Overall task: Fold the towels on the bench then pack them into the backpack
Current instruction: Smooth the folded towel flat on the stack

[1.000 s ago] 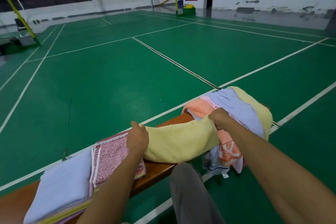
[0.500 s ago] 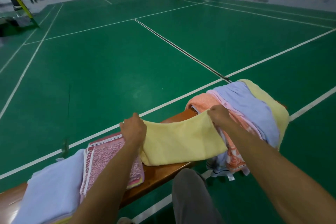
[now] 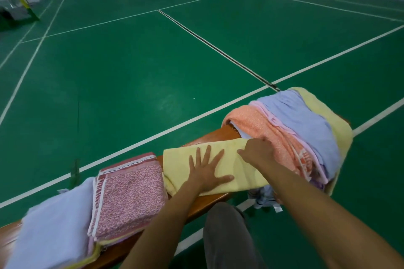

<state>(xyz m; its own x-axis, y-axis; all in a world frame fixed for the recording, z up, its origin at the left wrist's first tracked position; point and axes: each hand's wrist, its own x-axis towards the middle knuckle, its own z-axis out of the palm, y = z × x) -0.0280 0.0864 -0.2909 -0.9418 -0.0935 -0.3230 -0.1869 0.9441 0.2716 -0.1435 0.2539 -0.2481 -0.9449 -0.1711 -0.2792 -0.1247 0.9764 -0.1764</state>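
Head view: your left hand [image 3: 206, 171] lies flat, fingers spread, pressing the folded yellow towel [image 3: 220, 165] onto the wooden bench [image 3: 207, 202]. Your right hand [image 3: 258, 152] rests on the towel's right end, fingers curled under; grip unclear. Left: pink patterned towel [image 3: 129, 196] on a folded stack. Right, farther: unfolded pile [image 3: 295, 135].

Our left hand [image 3: 205, 172] lies flat at lower centre of the frame, palm down, fingers straight and fanned toward the upper right, its forearm rising from the bottom edge. Our right hand [image 3: 258, 150] sits just right of it, knuckles up, fingers bent downward, its forearm running in from the lower right corner.
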